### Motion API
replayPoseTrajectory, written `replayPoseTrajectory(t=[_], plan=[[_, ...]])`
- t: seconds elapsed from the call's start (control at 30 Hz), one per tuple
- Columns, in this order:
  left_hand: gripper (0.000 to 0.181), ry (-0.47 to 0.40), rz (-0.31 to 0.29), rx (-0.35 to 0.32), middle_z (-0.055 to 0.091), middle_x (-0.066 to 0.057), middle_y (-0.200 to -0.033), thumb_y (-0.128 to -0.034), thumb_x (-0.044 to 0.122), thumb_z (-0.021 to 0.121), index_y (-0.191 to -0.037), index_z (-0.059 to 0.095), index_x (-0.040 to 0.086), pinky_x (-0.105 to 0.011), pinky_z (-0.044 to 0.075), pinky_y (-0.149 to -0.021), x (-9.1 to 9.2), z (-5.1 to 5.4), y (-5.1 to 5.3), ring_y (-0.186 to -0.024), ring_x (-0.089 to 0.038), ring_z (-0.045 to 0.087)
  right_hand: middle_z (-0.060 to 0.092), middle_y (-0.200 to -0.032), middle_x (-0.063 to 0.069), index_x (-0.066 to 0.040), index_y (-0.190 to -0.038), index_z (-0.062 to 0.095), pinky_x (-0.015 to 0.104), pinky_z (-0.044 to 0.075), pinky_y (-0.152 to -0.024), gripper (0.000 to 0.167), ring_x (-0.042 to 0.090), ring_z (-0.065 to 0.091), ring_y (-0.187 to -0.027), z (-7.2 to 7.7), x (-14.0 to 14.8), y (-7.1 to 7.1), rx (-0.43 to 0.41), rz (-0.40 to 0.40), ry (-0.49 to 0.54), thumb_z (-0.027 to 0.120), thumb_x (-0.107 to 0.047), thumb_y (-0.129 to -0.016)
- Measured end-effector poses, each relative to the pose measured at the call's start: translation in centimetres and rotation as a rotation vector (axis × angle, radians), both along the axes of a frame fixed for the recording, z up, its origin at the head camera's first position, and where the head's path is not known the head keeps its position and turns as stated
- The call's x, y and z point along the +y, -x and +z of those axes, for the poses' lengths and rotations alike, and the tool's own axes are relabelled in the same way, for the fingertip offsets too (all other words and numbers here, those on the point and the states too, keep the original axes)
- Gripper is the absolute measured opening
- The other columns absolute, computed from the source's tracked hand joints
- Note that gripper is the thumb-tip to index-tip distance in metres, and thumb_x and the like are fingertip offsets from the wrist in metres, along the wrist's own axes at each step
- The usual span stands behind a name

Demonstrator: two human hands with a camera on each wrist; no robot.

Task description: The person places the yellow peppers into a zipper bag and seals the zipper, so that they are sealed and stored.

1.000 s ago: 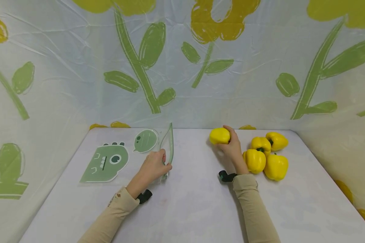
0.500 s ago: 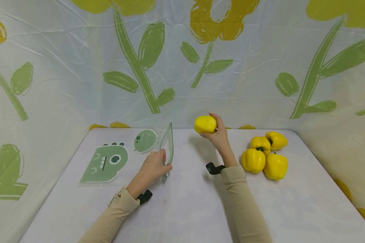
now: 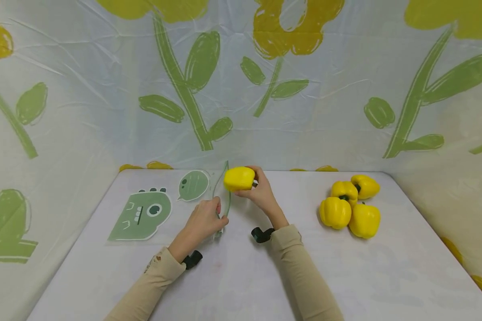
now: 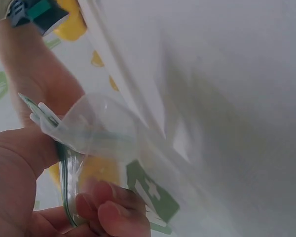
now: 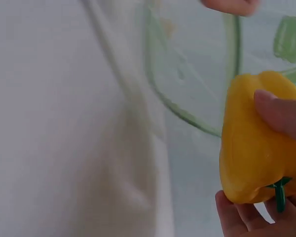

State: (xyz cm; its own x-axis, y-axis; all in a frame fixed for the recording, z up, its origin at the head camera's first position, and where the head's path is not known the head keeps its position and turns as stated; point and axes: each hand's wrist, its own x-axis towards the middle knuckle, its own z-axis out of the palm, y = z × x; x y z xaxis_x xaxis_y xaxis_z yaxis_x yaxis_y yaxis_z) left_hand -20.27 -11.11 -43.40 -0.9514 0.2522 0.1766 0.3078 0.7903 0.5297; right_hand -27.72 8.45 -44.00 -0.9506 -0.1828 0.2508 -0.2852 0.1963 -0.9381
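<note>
A clear zip bag (image 3: 184, 209) with a green cartoon dinosaur print lies on the left of the table, its green-edged mouth held apart and facing right. My left hand (image 3: 202, 218) pinches the near edge of that mouth; the left wrist view shows the bag's rim (image 4: 64, 182) between thumb and fingers. In my right hand (image 3: 263, 191) is a yellow bell pepper (image 3: 239, 179), gripped near its stem end. The pepper is raised at the bag's mouth, blunt end toward it. In the right wrist view the green stem (image 5: 279, 195) points back toward the palm.
Several more yellow bell peppers (image 3: 349, 203) sit grouped on the right of the white table (image 3: 241, 276). A flower-printed cloth (image 3: 305, 133) stands as a wall behind the table and at both sides. Each wrist wears a small black camera (image 3: 262, 235).
My right hand has carried the bell pepper leftward from beside the other peppers, rising and then lowering, up to the bag's mouth. The left hand has stayed in place on the bag.
</note>
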Motion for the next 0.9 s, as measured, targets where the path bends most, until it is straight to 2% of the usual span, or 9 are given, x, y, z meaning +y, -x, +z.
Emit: replayPoseTrajectory(t=[0.17,0.33,0.67,0.9], plan=[[0.024,0.008,0.001,0.001,0.042,-0.001,-0.059,-0.0759,0.013,0.073,-0.077,0.050,0.009,-0.027,0.032,-0.047,0.1,0.1,0.0,-0.048,-0.014,0.040,0.056,-0.130,0.009,-0.010,-0.136,0.046,0.047,0.039,-0.103,0.078,0.027,0.052,-0.117,-1.5,-0.9,-0.4,-0.007,0.045,-0.152,0.085,-0.001,-0.070],[0.024,0.009,-0.019,-0.026,0.045,-0.001,-0.061,-0.0747,0.011,0.074,-0.077,0.051,0.009,-0.027,0.034,-0.048,0.0,0.0,0.0,-0.050,-0.014,0.042,0.058,-0.127,0.005,-0.013,-0.135,0.048,0.047,0.043,-0.096,0.077,0.026,0.054,-0.111,-1.9,-1.7,-0.6,-0.017,0.105,-0.261,0.087,-0.006,-0.069],[0.027,-0.005,-0.108,-0.030,0.042,0.002,-0.062,-0.0733,0.009,0.076,-0.075,0.048,0.011,-0.025,0.034,-0.049,-0.1,-0.3,0.2,-0.052,-0.012,0.042,0.058,-0.121,0.006,-0.019,-0.137,0.046,0.040,0.045,-0.089,0.074,0.024,0.054,-0.102,-1.9,-2.7,0.3,-0.105,0.174,-0.371,0.084,-0.015,-0.074],[0.029,-0.006,-0.133,-0.011,0.041,0.002,-0.063,-0.0739,0.010,0.077,-0.075,0.048,0.011,-0.025,0.033,-0.050,-0.1,-0.4,0.1,-0.053,-0.011,0.041,0.058,-0.122,0.006,-0.018,-0.139,0.046,0.041,0.042,-0.095,0.071,0.023,0.053,-0.105,-2.3,-3.0,1.3,-0.146,0.179,-0.390,0.081,-0.021,-0.078]])
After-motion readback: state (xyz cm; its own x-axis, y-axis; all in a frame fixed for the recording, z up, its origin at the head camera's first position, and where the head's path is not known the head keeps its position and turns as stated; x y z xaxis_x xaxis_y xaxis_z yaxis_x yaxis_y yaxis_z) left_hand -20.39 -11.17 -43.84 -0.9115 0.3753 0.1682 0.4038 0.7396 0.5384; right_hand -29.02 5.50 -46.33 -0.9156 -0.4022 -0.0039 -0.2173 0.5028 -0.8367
